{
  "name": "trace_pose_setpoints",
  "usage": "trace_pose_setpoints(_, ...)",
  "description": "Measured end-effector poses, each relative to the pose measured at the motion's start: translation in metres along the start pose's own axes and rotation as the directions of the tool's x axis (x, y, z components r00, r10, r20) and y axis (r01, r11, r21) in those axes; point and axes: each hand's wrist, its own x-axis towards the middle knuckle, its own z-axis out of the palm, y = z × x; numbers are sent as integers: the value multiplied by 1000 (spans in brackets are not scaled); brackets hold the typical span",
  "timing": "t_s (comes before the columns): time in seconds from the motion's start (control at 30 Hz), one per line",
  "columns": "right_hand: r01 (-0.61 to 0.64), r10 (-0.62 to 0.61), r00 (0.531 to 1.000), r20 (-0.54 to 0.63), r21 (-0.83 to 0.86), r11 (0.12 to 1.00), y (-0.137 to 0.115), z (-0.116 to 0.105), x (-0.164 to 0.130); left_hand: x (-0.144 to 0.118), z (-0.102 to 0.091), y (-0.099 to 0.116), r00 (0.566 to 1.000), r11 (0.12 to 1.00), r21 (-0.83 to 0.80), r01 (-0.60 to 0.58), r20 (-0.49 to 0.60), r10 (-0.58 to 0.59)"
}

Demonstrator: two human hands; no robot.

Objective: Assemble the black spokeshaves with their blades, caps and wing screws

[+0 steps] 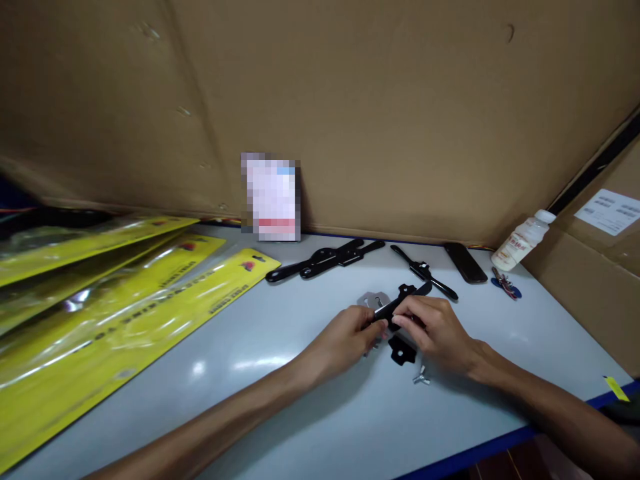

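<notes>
Both grips on black bracket (403,300), up-right slant.

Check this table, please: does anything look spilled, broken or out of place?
Nothing looks spilled or broken. One oddity: a small bottle leans tilted against the cardboard box at the far right, not upright. Both hands grip a black metal part; loose parts lie around.

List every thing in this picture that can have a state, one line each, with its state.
Left hand: closed on black metal part.
Right hand: closed on the same part.
Wing nut: loose on table.
Bottle: capped, tilted.
Phone: lying flat, screen dark.
Yellow packages: lying flat, overlapping.
</notes>
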Motion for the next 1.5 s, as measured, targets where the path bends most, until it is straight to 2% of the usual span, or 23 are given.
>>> trace_pose_setpoints(0.07,100,-98,995,20,-88,991,2,-1,0,-1,-1,3,1000,1000,12,22,4,-22)
trace_pose_setpoints(0.17,266,-244,962,124,-215,940,4,-5,0,-7,-6,12,994,996,5,91,56,-91)
trace_pose_setpoints(0.23,334,-289,938,193,-267,904,5,-8,1,-12,-10,19,982,990,-27,141,127,-137)
trace_pose_setpoints(0.3,342,-288,933,216,-283,896,4,-12,2,-17,-12,25,968,982,-55,183,184,-170)
trace_pose_setpoints(0.4,266,-223,948,227,-178,947,0,-13,2,-20,-14,28,958,974,-59,219,199,-204)
trace_pose_setpoints(0.47,134,-120,968,218,-50,990,-5,-11,3,-19,-13,28,956,972,-54,229,202,-214)
trace_pose_setpoints(0.53,-56,42,984,175,78,995,-9,-8,3,-19,-13,27,952,970,-60,237,215,-220)
trace_pose_setpoints(0.63,-308,284,950,128,251,918,-13,-3,3,-19,-13,27,948,968,-71,240,232,-218)
trace_pose_setpoints(0.73,-429,392,903,176,403,808,-13,1,4,-20,-14,28,948,968,-63,243,229,-223)
trace_pose_setpoints(0.8,-454,403,891,210,464,761,-12,2,4,-20,-14,28,945,966,-55,252,229,-233)
trace_pose_setpoints(1.0,-415,369,910,189,395,820,-16,1,5,-19,-16,25,949,970,-82,227,241,-202)
trace_pose_setpoints(1.23,-470,402,883,244,455,757,-13,2,7,-21,-15,27,946,969,-34,245,229,-231)
trace_pose_setpoints(1.4,-435,375,900,221,425,794,-14,1,5,-22,-16,28,943,967,-45,250,240,-233)
trace_pose_setpoints(1.5,-380,360,924,128,412,828,-12,-7,5,-23,-18,29,944,966,-81,244,247,-218)
